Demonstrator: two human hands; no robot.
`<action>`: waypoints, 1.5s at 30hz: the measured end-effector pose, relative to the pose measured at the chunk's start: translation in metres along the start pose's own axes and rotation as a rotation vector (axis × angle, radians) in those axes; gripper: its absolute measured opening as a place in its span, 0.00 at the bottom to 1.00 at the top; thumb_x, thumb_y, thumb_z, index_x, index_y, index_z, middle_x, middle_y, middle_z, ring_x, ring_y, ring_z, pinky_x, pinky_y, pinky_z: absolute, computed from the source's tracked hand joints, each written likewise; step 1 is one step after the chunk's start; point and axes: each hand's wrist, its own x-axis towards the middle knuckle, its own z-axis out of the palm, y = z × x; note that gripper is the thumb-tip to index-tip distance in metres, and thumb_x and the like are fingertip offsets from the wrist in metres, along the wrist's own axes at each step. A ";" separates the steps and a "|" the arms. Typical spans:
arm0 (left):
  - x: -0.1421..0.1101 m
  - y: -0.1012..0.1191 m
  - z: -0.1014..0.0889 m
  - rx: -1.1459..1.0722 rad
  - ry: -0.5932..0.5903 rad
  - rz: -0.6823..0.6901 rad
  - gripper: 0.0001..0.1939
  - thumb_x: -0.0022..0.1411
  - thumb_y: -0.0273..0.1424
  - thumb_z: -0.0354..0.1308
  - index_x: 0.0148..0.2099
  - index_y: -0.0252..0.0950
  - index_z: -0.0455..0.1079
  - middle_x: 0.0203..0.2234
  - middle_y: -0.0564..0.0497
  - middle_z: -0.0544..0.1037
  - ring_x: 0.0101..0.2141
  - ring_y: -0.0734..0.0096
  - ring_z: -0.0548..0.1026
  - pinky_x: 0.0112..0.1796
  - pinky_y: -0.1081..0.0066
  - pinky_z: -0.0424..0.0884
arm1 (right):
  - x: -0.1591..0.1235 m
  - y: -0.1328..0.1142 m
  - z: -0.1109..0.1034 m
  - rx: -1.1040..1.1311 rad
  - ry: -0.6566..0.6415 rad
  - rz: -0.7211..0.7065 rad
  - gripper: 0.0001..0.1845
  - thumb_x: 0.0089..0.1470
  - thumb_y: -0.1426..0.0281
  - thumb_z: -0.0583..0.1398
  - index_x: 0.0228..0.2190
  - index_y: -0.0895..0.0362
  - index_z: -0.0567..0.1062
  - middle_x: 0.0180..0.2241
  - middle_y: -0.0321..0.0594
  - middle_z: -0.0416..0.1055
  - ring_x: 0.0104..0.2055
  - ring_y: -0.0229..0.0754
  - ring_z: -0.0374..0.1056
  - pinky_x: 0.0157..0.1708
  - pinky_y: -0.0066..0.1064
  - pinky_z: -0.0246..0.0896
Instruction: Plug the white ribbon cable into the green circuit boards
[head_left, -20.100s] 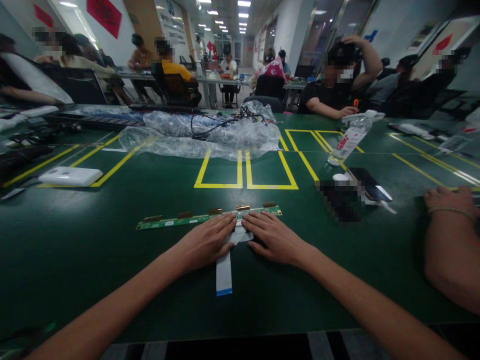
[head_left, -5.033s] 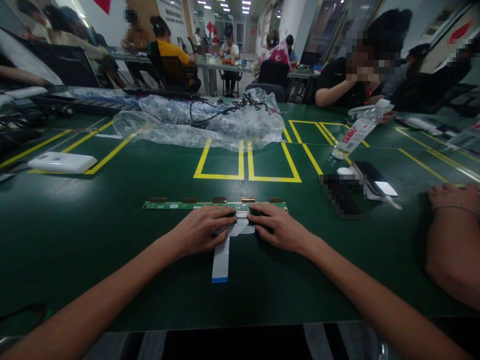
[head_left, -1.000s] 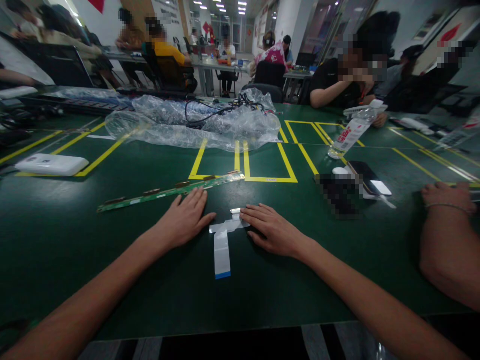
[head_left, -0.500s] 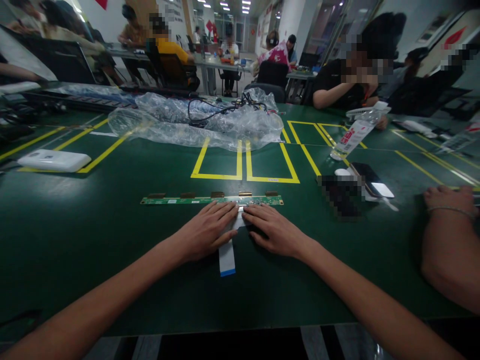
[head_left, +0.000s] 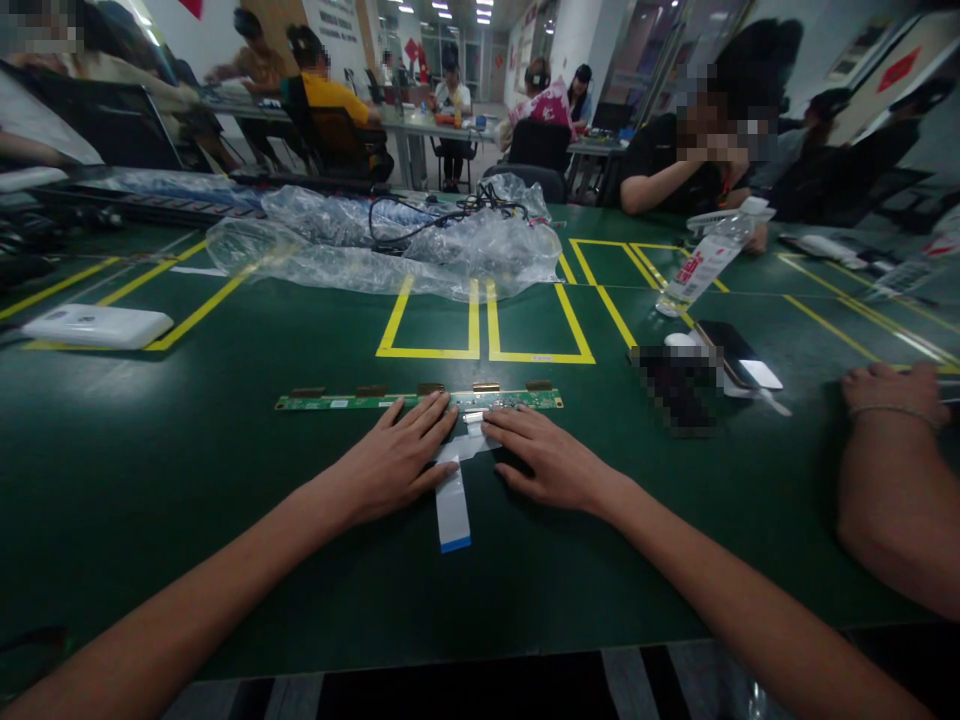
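Observation:
A long, narrow green circuit board point(head_left: 360, 402) lies across the table, with several brown tabs along its far edge. From the middle of its near edge a white flat ribbon cable point(head_left: 452, 505) runs toward me, folded partway and ending in a blue tip. My left hand point(head_left: 397, 450) lies flat with fingers outstretched, its fingertips at the board's near edge and its thumb on the cable. Across the cable, my right hand point(head_left: 551, 458) rests with extended fingers, its fingertips by the board and the cable's connector. Neither hand grips anything.
Crumpled clear plastic wrap point(head_left: 480, 250) with black cables lies beyond yellow tape outlines. A white device point(head_left: 99, 326) sits at left. On the right are a tilted bottle point(head_left: 705, 265), a phone point(head_left: 726, 350) and another person's forearm point(head_left: 892, 480).
My left hand has shifted left, away from the connector, uncovering more of the cable and board. The right hand has stayed nearly in place. The view has shifted slightly.

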 end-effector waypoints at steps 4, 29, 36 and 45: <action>0.004 0.002 0.000 -0.015 -0.016 0.046 0.38 0.74 0.52 0.36 0.75 0.32 0.43 0.72 0.42 0.43 0.70 0.51 0.44 0.66 0.44 0.42 | 0.000 -0.002 -0.001 -0.013 -0.015 0.014 0.33 0.63 0.63 0.58 0.66 0.58 0.61 0.67 0.50 0.57 0.70 0.51 0.51 0.69 0.52 0.42; 0.000 0.006 -0.005 0.015 0.072 0.016 0.34 0.74 0.49 0.42 0.72 0.35 0.53 0.69 0.43 0.56 0.66 0.51 0.56 0.63 0.51 0.54 | 0.001 -0.004 0.004 -0.061 0.025 -0.004 0.30 0.64 0.64 0.57 0.64 0.58 0.63 0.66 0.48 0.60 0.69 0.50 0.52 0.68 0.50 0.47; 0.007 0.003 0.001 0.021 0.059 0.021 0.38 0.74 0.52 0.38 0.74 0.33 0.48 0.71 0.42 0.51 0.68 0.49 0.52 0.64 0.47 0.50 | 0.002 -0.005 0.002 -0.066 0.012 0.003 0.29 0.64 0.65 0.57 0.64 0.60 0.64 0.66 0.50 0.61 0.69 0.51 0.53 0.68 0.50 0.48; 0.002 0.003 0.004 0.039 0.047 -0.108 0.40 0.74 0.53 0.34 0.74 0.29 0.46 0.72 0.39 0.43 0.70 0.50 0.44 0.66 0.48 0.48 | 0.001 -0.005 0.002 -0.065 0.026 0.015 0.28 0.64 0.64 0.57 0.63 0.57 0.64 0.66 0.50 0.59 0.69 0.51 0.53 0.67 0.50 0.50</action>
